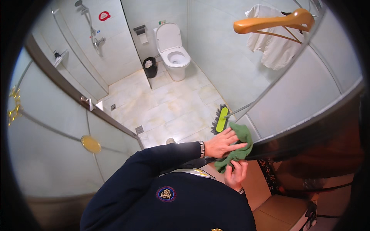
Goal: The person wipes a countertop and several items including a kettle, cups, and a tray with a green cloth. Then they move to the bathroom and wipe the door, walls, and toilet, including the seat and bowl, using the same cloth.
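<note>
A green cloth (242, 135) lies bunched along the dark edge (266, 148) of a frame or panel at the right. My left hand (221, 144) reaches across with its fingers spread over the cloth, gripping it against that edge. Just below, my right hand (236, 174) has its fingers bent around the cloth's lower end (223, 164). Part of the cloth is hidden under my left hand, so its fold there cannot be made out. A metal band (202, 149) circles my left wrist.
A broom with a lime-green head (221, 120) stands beyond my hands. Farther off are a toilet (175, 57), a black bin (150, 67) and a shower (92, 30). A wooden hanger (269, 24) and white garment (275, 48) hang upper right. A door (58, 127) stands at left.
</note>
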{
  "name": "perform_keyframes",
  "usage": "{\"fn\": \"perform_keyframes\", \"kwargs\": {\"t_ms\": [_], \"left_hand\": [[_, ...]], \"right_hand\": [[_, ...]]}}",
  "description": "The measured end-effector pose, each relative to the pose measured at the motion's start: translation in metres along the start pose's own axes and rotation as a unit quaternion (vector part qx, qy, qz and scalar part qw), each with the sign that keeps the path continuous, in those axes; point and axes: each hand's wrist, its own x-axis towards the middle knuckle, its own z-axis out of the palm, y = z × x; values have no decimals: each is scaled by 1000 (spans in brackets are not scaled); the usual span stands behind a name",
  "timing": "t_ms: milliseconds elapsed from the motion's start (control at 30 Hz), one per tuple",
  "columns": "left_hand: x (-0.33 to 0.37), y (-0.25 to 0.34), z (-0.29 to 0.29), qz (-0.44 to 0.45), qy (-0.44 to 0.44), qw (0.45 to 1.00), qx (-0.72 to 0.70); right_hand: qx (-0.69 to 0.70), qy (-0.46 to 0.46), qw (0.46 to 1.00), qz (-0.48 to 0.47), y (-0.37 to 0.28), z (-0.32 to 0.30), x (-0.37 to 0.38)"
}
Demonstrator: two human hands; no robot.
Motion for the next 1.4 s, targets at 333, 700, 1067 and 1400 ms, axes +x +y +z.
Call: {"fn": "perform_keyframes", "kwargs": {"t_ms": [333, 700, 1067, 1400], "left_hand": [[-67, -151, -142, -140, 170, 971, 94], [-109, -305, -265, -275, 246, 925, 88], [-100, -444, -272, -321, 99, 942, -9], [-54, -585, -285, -460, 42, 849, -256]], "right_hand": [[160, -7, 983, 93, -26, 194, 136], [203, -5, 969, 138, -39, 338, 273], [261, 0, 950, 174, 49, 436, 368], [301, -18, 939, 163, 130, 536, 508]]}}
